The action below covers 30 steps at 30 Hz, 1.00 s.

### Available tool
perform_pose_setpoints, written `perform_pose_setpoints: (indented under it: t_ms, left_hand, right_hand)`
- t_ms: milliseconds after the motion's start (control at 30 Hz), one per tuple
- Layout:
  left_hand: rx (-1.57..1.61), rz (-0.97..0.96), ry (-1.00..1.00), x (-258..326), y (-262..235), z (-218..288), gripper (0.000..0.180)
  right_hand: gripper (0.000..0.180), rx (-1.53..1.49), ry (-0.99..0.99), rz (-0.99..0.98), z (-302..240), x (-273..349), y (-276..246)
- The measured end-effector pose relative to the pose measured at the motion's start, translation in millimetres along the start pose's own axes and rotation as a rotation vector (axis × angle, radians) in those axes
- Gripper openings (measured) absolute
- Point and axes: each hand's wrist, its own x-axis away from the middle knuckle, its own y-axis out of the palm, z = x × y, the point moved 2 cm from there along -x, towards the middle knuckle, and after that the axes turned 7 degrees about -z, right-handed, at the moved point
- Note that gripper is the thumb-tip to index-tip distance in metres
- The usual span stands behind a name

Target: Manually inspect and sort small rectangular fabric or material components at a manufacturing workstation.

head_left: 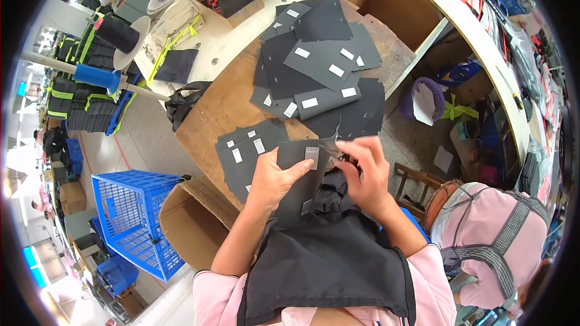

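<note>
My left hand [275, 180] grips a dark grey fabric piece [294, 152], its thumb lying on a pale label [311, 157] sewn there. At the piece's right edge is my right hand [368, 172], fingers bent and closed together. Something small and dark shows between those fingers, too hidden to name; loose threads stand up beside it. Left of the held piece, several labelled fabric pieces [228, 167] lie flat on the brown wooden board [205, 124]. Farther off, a bigger heap of dark fabric pieces [284, 69] with white labels is spread over the board.
An open cardboard box [181, 220] and a blue plastic crate [130, 235] stand at the left. Black thread cones [118, 34] and a bin of small parts [238, 6] are at the far left. To the right, another person [492, 235] sits close by, near a purple basket [406, 99].
</note>
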Motion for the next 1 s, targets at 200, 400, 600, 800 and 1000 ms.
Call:
perform_pose_setpoints:
  t_ms: [200,400,600,800,1000]
  left_hand:
    - [-0.301,-0.158,-0.004,-4.7,-3.0,6.8,0.011]
    - [0.004,-0.167,0.054,-5.5,-1.3,-10.7,0.03]
    - [0.117,-0.077,-0.068,-4.0,4.6,-10.1,0.028]
    - [0.029,-0.058,-0.026,-2.2,4.0,-8.6,0.022]
    - [-0.071,-0.092,-0.07,-1.4,5.2,-10.7,0.024]
  right_hand:
    - [0.027,-0.32,0.228,-0.751,57.4,-24.2,-4.7]
    - [0.014,-1.063,0.743,-0.601,37.1,-9.0,4.4]
    - [0.03,-0.503,0.544,-0.069,13.3,10.9,12.6]
    - [0.03,-0.05,0.225,-0.214,-5.4,15.6,-10.4]
    - [0.026,-0.028,0.174,-0.203,1.1,11.2,-4.3]
